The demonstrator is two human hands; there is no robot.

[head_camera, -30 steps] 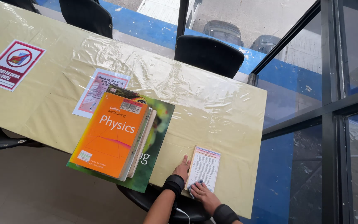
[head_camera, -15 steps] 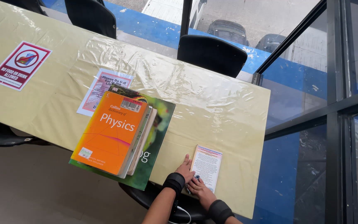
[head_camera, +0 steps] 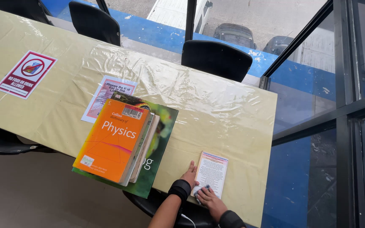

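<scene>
So the small pale booklet with a printed back cover (head_camera: 211, 174) lies flat near the front right end of the long table covered in yellowish clear plastic sheeting (head_camera: 216, 105). The left hand (head_camera: 189, 175) lies flat beside it, fingers stretched out and touching the booklet's left edge, gripping nothing. The right hand (head_camera: 210, 201) sits at the near bottom corner with a small bluish-white thing, maybe a cloth, bunched under curled fingers and pressed on the cover; can't tell exactly what it is.

Both wrists have dark bands.

If that is wiping, my take is that doing it well means keeping the left palm pinning the edge so the booklet doesn't skate on the slick plastic, and working in short strokes away from the spine so the cover doesn't lift or crease.

Well apart to the left is a stack: an orange paperback textbook (head_camera: 114, 139) on top of a large green-covered book (head_camera: 159, 145), overhanging the table's front edge a bit.
</scene>
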